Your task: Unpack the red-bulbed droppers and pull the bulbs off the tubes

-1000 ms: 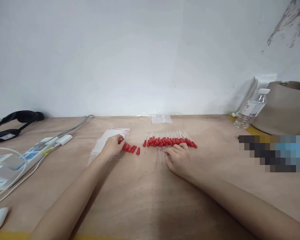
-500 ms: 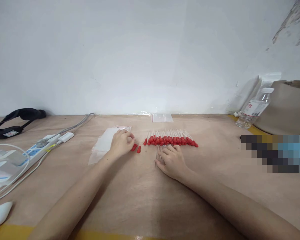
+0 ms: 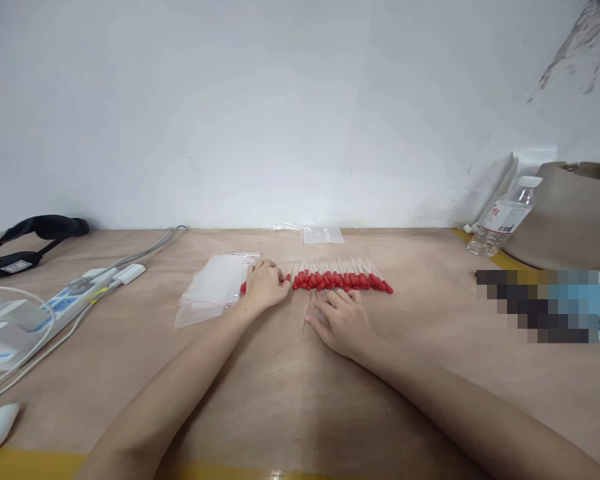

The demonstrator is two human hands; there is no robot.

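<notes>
A row of droppers (image 3: 337,280), pale thin stems with red rubber bulbs, lies in the middle of the table, bulbs towards me. At its left end, my left hand (image 3: 267,284) is closed, thumb and forefinger at the red bulb of the outermost dropper (image 3: 288,277). A loose red bulb (image 3: 243,288) shows just left of that hand; others may be hidden beneath it. In front of the row, my right hand (image 3: 344,320) curls its fingers over thin clear tubes (image 3: 311,313), mostly covered by the palm.
Clear zip bags (image 3: 210,287) lie left of my left hand, another bag (image 3: 323,235) by the wall. A power strip (image 3: 60,303) with cables and a black strap (image 3: 35,243) are at left. A water bottle (image 3: 505,217) leans against a beige bin (image 3: 565,213) at right.
My left hand has moved right, from the loose red bulbs to the left end of the dropper row. The right hand stays over the clear tubes.
</notes>
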